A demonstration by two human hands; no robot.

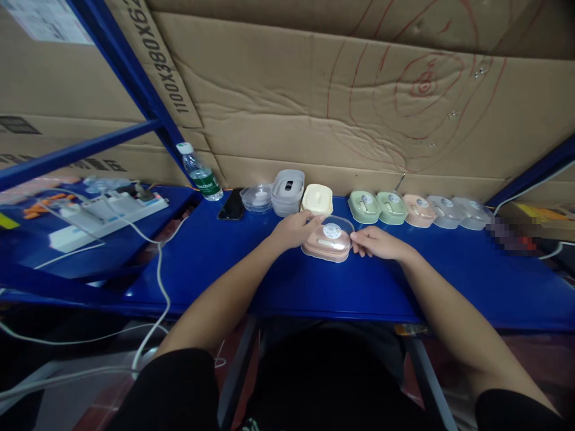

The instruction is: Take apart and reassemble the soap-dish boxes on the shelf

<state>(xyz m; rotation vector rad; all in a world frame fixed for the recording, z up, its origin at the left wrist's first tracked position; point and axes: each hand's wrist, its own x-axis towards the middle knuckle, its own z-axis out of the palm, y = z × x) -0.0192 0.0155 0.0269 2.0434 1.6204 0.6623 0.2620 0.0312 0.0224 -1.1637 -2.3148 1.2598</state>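
A pink lidded box (327, 254) rests on the blue table in front of me. Over it is a clear plastic lid (344, 226) with a round white label. The lid's far edge stands out past the box; whether it is seated I cannot tell. My left hand (294, 230) grips the lid's left side, fingers closed, with the thumb reaching over the edge. At the opposite side, my right hand (377, 242) pinches the lid's rim between thumb and fingers. Just behind is a cream box (317, 197).
Right of centre stand green (365, 206), pink (419, 209) and grey boxes (444, 211) in a row. Grey stacked tubs (287, 193), clear lids (258, 197), a phone (230, 205) and a water bottle (202, 175) are at left. White cables (159, 281) hang near the left edge.
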